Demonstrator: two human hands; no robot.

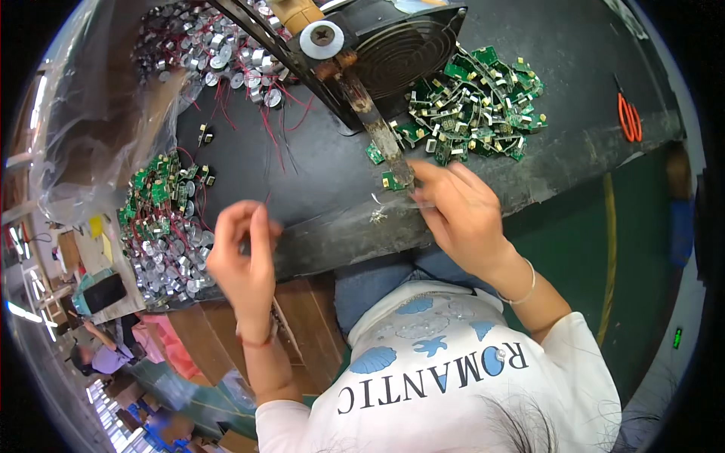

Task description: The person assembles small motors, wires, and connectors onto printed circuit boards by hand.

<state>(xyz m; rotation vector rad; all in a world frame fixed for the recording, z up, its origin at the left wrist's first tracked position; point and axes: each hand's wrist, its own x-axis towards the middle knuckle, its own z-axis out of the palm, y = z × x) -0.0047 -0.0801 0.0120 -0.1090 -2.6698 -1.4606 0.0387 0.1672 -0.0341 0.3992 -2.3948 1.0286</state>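
Note:
My right hand (466, 217) is closed, its thumb and index finger pinched at the right edge of a small green circuit board (390, 181). Right over that board is the tip of a stained metal bar (377, 130), which slants down from a clamp with a large screw and washer; the tip partly hides the board and where my fingertips meet it. My left hand (245, 260) is raised over the table's near edge, fingers curled toward the thumb. A bit of red wire shows by its fingertips, but what they hold is hidden.
Loose green circuit boards (479, 106) are heaped right of a black fan-like unit (408, 60). Silver round parts with red wires (234, 57) lie at the back left; wired boards (162, 189) pile at the left, beside clear plastic sheeting (83, 174). Orange-handled scissors (628, 119) lie far right.

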